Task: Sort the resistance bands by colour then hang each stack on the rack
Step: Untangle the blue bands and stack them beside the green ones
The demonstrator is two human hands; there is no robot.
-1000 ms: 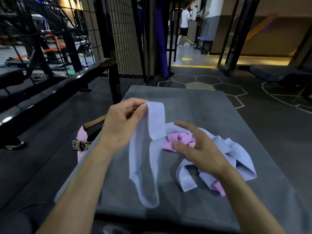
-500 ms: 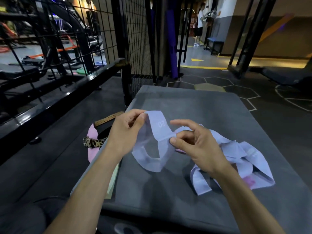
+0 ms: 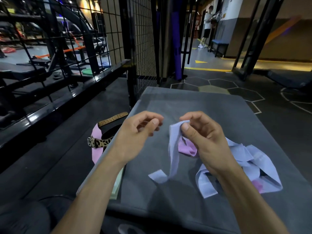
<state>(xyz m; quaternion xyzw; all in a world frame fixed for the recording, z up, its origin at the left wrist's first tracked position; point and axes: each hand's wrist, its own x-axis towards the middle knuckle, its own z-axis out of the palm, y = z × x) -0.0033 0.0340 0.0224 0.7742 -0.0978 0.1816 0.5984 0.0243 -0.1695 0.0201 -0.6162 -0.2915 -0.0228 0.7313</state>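
Above the grey worktop (image 3: 194,102) both hands are raised, close together but not touching. The right hand (image 3: 205,137) pinches a lavender band (image 3: 173,149) between thumb and forefinger; this band hangs down from the grip in a blurred strip, and its lower end lies curled on the worktop. The left hand (image 3: 136,134) has its fingers curled with the thumb near the fingertips, and it holds nothing that I can see, so its grip is closed on air. Under the right palm a pink band (image 3: 186,148) lies bunched up, just beside the hanging strip. To the right of the right wrist is a tangled heap of lavender bands (image 3: 263,168), with a little pink showing under it. On the floor left of the worktop lies a belt with leopard pattern (image 3: 99,142) on top of a pink pad (image 3: 96,153).
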